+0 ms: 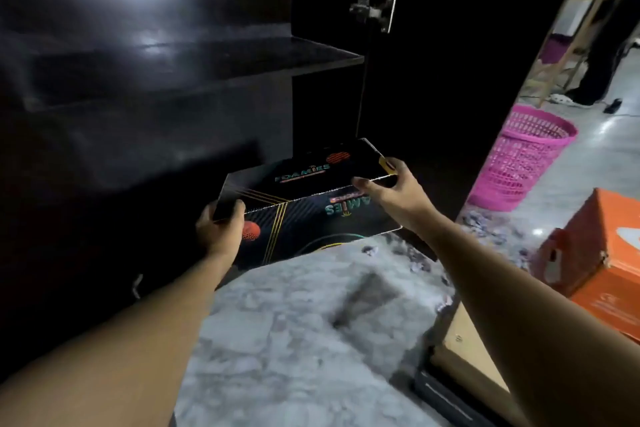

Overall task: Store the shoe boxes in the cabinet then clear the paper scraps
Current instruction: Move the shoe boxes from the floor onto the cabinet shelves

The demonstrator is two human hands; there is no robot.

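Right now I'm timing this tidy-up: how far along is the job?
Done: no box visibly shelved. In hand: left hand and right hand hold the black shoe box at the cabinet. Left: orange boxes, paper scraps by the pink basket.

This looks like a room in a home. A tall dark cabinet (156, 73) with shelves stands open on a grey marble floor (304, 329). A pink laundry basket (523, 156) and an orange shoe box (599, 250) sit nearby.
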